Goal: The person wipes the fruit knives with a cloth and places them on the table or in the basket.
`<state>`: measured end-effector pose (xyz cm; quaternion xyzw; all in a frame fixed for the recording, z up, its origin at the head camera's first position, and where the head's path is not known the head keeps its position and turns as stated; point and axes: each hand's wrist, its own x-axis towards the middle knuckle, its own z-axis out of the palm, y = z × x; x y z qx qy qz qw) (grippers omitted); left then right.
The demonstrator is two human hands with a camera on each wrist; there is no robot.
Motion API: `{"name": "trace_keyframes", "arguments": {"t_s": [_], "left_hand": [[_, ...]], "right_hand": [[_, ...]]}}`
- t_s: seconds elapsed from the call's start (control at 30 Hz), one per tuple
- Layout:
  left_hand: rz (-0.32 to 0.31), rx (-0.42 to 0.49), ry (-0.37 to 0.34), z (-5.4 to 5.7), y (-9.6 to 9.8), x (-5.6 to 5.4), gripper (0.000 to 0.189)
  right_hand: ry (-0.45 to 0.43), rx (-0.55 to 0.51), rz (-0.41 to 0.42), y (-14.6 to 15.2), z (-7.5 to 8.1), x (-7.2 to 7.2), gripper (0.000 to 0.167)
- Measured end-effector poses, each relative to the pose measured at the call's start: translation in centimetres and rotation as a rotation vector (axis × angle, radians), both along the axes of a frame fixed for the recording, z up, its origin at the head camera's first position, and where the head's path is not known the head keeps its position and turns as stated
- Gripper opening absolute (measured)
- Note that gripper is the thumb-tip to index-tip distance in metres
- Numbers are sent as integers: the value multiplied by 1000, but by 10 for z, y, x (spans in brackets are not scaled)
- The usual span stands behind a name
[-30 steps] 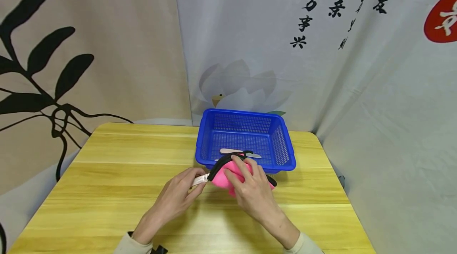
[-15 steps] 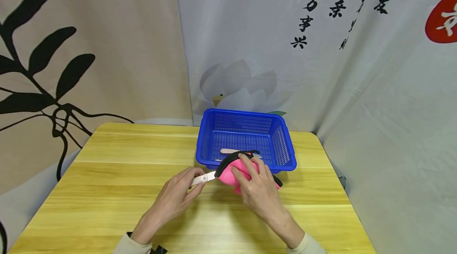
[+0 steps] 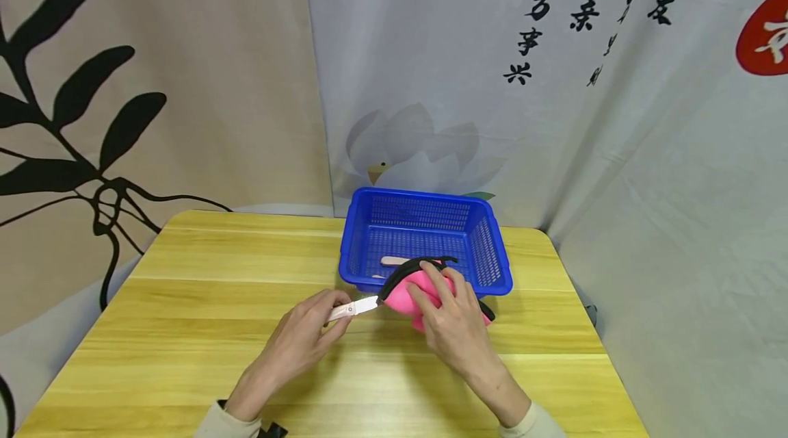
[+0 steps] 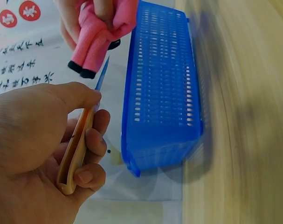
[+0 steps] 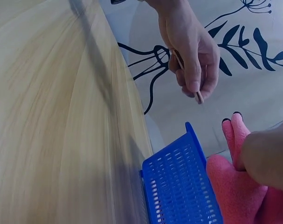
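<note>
My left hand [image 3: 304, 332] grips a folding knife [image 3: 353, 308] by its pale handle, with the blade out and pointing right. In the left wrist view the fingers curl round the handle [image 4: 75, 156], and the blade [image 4: 103, 73] stands up past the thumb. A bunched pink cloth [image 3: 403, 293] with black edging is pinched in my right hand [image 3: 452, 328], in front of the basket. The blade tip is right at the cloth's left black edge. The right wrist view shows the folded pink cloth [image 5: 232, 193] close up, its lower part hidden by my fingers.
A blue mesh basket [image 3: 501, 246] stands at the back of the wooden table [image 3: 215, 274], just beyond my hands. Inside it lies another pale-handled piece [image 3: 392, 261], partly covered by the cloth in this view. Printed curtains hang behind the table.
My right hand has moved right with the pink cloth, sliding off toward the knife's tip, so more of the blade shows. My left hand has hardly moved.
</note>
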<state>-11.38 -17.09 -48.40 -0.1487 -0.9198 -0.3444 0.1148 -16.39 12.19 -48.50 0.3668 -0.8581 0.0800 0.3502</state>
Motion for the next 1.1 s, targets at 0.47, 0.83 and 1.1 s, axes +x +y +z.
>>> {"name": "trace_keyframes", "arguments": {"t_s": [0.47,0.83,1.1], "left_hand": [[-21,-26,52,-3,8,-3,20],[-14,-40,48,-1,9,-2,28],[-14,-40,58,-2,9,-1,26]], "right_hand": [[-6,11,76,-29,5,11,49],[4,58,63,-38,3,15,42],[-1,76,55,-37,3,14,43]]}}
